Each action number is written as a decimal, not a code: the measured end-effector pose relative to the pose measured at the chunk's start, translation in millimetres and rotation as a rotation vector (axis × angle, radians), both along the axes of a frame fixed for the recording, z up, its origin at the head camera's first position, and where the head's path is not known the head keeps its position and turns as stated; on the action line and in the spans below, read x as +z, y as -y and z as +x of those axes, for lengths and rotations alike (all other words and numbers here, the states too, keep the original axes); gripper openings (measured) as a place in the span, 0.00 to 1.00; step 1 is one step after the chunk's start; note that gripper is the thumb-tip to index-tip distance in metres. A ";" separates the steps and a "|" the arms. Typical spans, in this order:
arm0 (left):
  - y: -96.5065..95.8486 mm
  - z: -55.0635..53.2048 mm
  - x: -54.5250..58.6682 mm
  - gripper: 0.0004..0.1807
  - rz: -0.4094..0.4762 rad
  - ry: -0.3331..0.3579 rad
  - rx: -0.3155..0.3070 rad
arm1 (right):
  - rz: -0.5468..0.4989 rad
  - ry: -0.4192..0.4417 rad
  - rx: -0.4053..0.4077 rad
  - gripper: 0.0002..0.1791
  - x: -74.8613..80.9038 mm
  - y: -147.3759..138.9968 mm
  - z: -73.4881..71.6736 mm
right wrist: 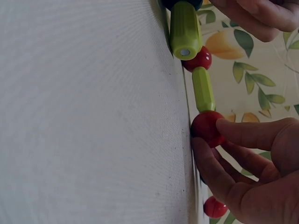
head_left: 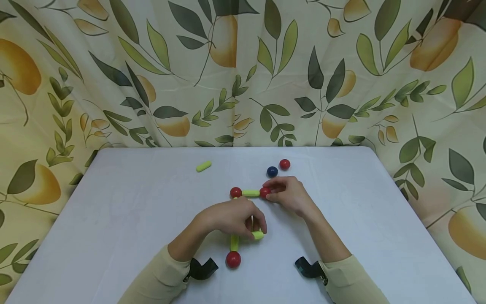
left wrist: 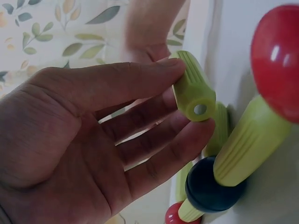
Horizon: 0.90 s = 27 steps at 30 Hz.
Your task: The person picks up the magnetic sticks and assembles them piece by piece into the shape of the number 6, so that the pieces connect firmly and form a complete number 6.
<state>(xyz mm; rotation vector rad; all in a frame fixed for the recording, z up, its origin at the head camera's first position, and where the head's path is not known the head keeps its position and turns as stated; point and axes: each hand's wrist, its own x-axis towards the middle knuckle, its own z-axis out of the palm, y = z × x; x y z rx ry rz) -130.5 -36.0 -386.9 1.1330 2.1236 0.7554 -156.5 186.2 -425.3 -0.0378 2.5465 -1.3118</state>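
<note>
My left hand [head_left: 233, 217] pinches a yellow-green magnetic rod [left wrist: 192, 86] between thumb and fingertips; its round metal end faces the left wrist camera. Below lies a joined row of rods and balls, with a dark blue ball [left wrist: 212, 186] in its middle, which the left hand hides in the head view. The near end of the row is a red ball [head_left: 233, 259]; another red ball [head_left: 236, 193] forms the far corner. From that corner a rod [head_left: 250, 193] runs right to a third red ball [right wrist: 208, 128], which my right hand [head_left: 290, 194] holds between thumb and fingers.
A loose blue ball [head_left: 272, 171] and a red ball [head_left: 284, 164] lie beyond the right hand. One more rod [head_left: 203, 166] lies farther left on the white table [head_left: 133, 211]. A leaf-and-fruit patterned curtain [head_left: 243, 84] hangs behind the table.
</note>
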 end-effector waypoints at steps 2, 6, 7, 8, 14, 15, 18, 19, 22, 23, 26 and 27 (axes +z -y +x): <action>-1.6 0.8 -2.1 0.10 -0.005 0.006 -0.012 | -0.001 -0.001 0.000 0.17 0.5 0.0 -0.2; -4.2 3.1 -5.2 0.09 -0.018 0.046 -0.024 | -0.005 0.000 0.004 0.16 1.7 0.6 -0.5; -4.7 3.7 -5.5 0.08 -0.020 0.057 -0.025 | -0.005 0.001 0.004 0.16 1.7 0.5 -0.5; -5.1 4.4 -5.6 0.08 -0.022 0.067 -0.026 | -0.004 0.000 0.007 0.17 1.5 0.6 -0.6; -7.4 8.3 -7.2 0.08 -0.038 0.079 -0.049 | 0.001 -0.007 0.006 0.16 1.5 0.1 -0.8; -7.8 8.9 -7.5 0.08 -0.042 0.080 -0.056 | 0.000 -0.007 0.004 0.16 1.7 0.1 -0.9; -8.8 10.7 -7.7 0.08 -0.058 0.093 -0.081 | -0.007 -0.007 0.005 0.17 1.9 0.2 -0.9; -9.1 11.2 -7.6 0.08 -0.062 0.097 -0.090 | -0.010 -0.007 0.004 0.17 1.9 0.3 -0.9; -9.7 12.5 -7.1 0.08 -0.074 0.106 -0.109 | -0.009 -0.008 0.006 0.17 2.0 0.5 -0.5; -9.9 12.9 -7.0 0.08 -0.078 0.106 -0.115 | -0.008 -0.005 0.000 0.17 2.1 0.7 -0.3; -10.5 13.8 -6.9 0.08 -0.086 0.112 -0.125 | -0.002 -0.001 -0.002 0.17 1.9 0.8 0.2; -10.8 14.1 -7.1 0.08 -0.088 0.114 -0.128 | -0.001 0.001 -0.003 0.17 1.7 0.8 0.3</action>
